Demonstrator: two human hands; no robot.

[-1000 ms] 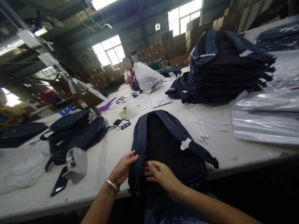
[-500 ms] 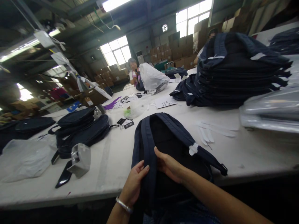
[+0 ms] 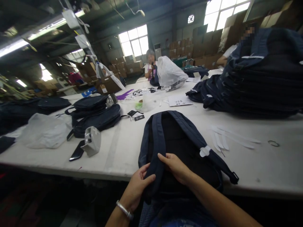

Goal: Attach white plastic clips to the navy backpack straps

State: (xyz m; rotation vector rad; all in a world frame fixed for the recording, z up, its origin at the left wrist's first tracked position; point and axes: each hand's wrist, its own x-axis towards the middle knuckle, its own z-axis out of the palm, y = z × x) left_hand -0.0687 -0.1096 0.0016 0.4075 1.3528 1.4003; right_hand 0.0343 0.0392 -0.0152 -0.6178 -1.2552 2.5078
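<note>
A navy backpack (image 3: 180, 142) lies back side up at the near edge of the white table (image 3: 248, 157), its lower end hanging over the edge toward me. My left hand (image 3: 137, 189) is closed round the lower part of the left shoulder strap (image 3: 158, 145), thumb on top. My right hand (image 3: 176, 166) rests beside it with fingers on the same strap and the dark back panel. The right strap (image 3: 199, 142) carries a white tag (image 3: 204, 151) and ends in a buckle near the table edge.
A tall stack of navy backpacks (image 3: 260, 82) stands at the right, more bags (image 3: 94, 113) lie at the left. A grey tag tool (image 3: 92, 145), a clear plastic bag (image 3: 44, 132), paper strips (image 3: 224, 138) and hang tags (image 3: 136, 115) lie around. Two people work at the far end.
The view has swung left and down. My left hand slid lower along the left strap and closed round it; my right hand stays beside it on the strap.
</note>
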